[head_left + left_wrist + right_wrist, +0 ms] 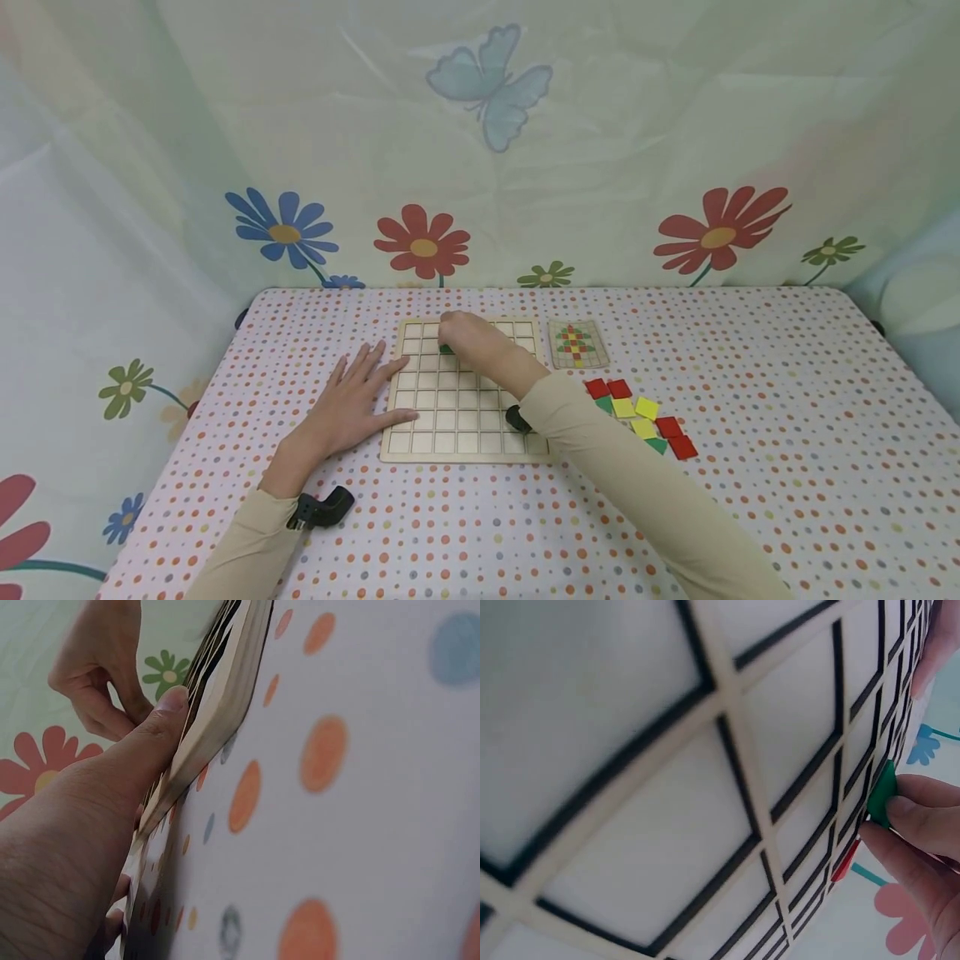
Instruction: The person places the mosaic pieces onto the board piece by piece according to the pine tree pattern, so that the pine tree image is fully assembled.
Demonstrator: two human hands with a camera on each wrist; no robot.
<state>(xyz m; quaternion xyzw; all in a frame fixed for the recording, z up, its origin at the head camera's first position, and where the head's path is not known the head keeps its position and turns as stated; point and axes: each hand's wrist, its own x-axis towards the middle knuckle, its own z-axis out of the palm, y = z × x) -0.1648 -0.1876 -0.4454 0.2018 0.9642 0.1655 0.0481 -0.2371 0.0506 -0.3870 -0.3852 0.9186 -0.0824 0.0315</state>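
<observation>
right hand pinches a thin, flat green tile between thumb and fingertips, over the square pale-wood grid board, toward its far left corner. left hand lies spread across the board's left edge, holding nothing. a tilted tile could catch on the raised grid lines, or knock the flat red tile near the far edge; a light left hand might let the board slide on the spotted tabletop.

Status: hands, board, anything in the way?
Right hand pinches green piece at far side of board. Left hand touches its left edge. Right sleeve hides part of board from head view.
</observation>
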